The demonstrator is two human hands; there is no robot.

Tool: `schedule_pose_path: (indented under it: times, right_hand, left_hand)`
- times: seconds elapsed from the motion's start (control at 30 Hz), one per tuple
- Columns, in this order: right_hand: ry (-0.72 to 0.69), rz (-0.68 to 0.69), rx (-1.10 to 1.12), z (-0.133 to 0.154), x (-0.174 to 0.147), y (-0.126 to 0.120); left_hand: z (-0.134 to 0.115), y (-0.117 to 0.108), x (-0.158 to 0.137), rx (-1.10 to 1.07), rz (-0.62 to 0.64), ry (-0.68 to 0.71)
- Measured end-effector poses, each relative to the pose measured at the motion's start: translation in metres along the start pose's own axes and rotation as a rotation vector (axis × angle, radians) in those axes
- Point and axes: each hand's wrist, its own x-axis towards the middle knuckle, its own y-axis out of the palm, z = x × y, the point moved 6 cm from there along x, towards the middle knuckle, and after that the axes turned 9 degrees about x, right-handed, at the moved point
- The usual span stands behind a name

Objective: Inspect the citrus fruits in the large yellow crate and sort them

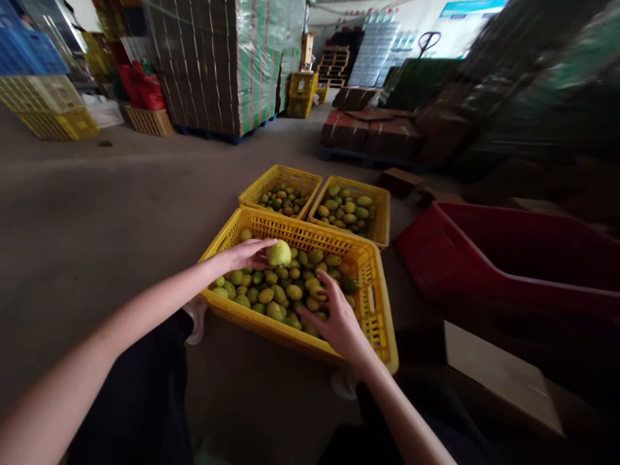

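While the left hand [249,254] pinched a fruit [279,254] over the crate [388,318], the right hand [340,321] hung spread above the pile [283,294].

A tall stack of brown and green boxes wrapped in clear film [203,71] is standing on a low blue pallet [237,139]. To its left, a bright red bag [145,90] is sitting on a tan slatted crate [150,121], and a blue plastic crate [29,51] is resting above a cream plastic crate [43,93]. Farther back, brown wooden pallets [334,63] are lying piled beside a pale blue stack [371,51]. At right, a deep red open-topped bin [450,258] is standing near a tan cardboard panel [498,368].
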Motion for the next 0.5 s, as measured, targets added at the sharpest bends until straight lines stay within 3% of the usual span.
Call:
schedule_pose_path:
  times: [0.1,0.17,0.27,0.37,0.43,0.5]
  right_hand:
    - [0.182,-0.076,0.538,0.007,-0.001,0.002]
    - [0.257,-0.065,0.720,0.013,-0.006,0.007]
    - [0.334,-0.195,0.822,0.013,-0.012,0.000]
    - [0.483,-0.337,0.914,0.002,-0.016,-0.016]
    - [0.598,-0.382,0.972,-0.007,-0.018,-0.026]
    - [0.670,-0.419,1.011,-0.013,-0.020,-0.034]
  left_hand:
    - [-0.032,0.050,-0.045,-0.084,0.159,0.044]
    - [-0.040,0.072,-0.061,-0.100,0.231,0.061]
    - [-0.034,0.075,-0.048,-0.124,0.203,0.091]
    - [0.001,0.050,-0.008,0.004,0.004,0.027]
    - [0.040,0.034,0.015,0.208,-0.139,-0.172]
    - [0.072,0.034,0.031,0.279,-0.167,-0.256]
